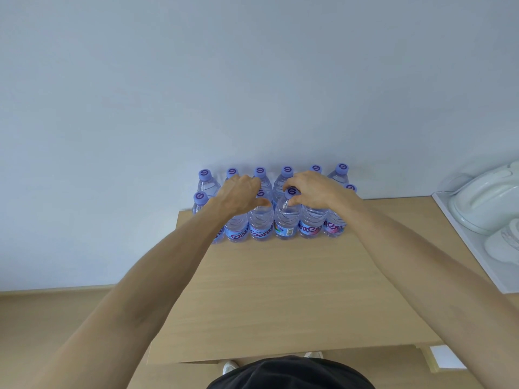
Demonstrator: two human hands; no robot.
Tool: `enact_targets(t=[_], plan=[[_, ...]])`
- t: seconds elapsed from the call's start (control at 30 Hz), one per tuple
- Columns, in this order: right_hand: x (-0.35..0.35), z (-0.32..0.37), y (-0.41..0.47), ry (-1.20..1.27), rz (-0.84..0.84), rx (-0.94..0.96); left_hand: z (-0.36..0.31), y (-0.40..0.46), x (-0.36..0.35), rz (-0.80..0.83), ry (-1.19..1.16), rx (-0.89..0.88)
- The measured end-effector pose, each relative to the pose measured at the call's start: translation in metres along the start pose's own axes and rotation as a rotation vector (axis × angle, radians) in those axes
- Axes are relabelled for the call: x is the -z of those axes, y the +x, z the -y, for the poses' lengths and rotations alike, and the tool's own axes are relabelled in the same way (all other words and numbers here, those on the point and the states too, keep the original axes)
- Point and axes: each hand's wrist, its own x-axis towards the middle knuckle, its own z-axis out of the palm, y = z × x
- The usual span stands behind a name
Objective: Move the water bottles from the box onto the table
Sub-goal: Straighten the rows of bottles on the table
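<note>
Both hands reached over the water bottles point(269, 206), standing upright in two rows at the far edge of the counter point(280, 290), against the wall point(252, 80). Left hand point(238, 195): fingers curled down over a front-row bottle point(261, 220), thumb against its shoulder; whether truly gripped, could not tell. Right hand point(311, 192): fingers and thumb pinched around the neck of the neighbouring bottle point(286, 217), just under its purple cap point(292, 191). No box in view. White shoes point(483, 203) on a white shelf point(463, 248) to the right.
</note>
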Motion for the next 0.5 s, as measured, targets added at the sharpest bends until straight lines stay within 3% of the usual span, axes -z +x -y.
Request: enact_targets(t=[0.17, 0.5], plan=[[-0.001, -0.001, 0.0, 0.005, -0.004, -0.005, 0.014, -0.005, 0.001, 0.069, -0.213, -0.134], [-0.002, -0.001, 0.001, 0.011, -0.013, 0.0, 0.013, -0.003, -0.001, 0.033, -0.188, -0.065]])
